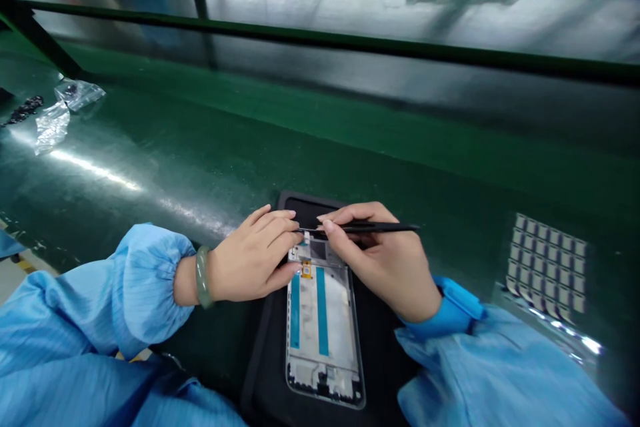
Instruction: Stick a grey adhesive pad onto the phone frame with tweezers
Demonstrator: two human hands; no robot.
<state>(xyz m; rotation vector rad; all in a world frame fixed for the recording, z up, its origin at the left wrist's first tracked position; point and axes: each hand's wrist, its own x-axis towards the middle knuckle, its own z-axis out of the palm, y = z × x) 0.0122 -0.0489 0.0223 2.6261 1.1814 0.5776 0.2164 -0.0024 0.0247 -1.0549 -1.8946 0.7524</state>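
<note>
A phone frame (340,320) with two blue adhesive strips lies face up on a black mat (270,353). Stretched over its upper left corner are the fingers of my left hand (257,257), the thumb resting near a small orange flex piece (306,271). My right hand (383,260) is closed in a pinch around black tweezers (385,227). Their tips point left at the frame's top end, close to my left fingertips. Whether the tips grip anything is hidden by the fingers.
On the right of the green bench (200,147) lies a sheet of small grey stickers or pads (547,263), with shiny plastic below it. Crumpled clear bags (53,125) are at the far left. A green-edged shelf (350,43) spans the back.
</note>
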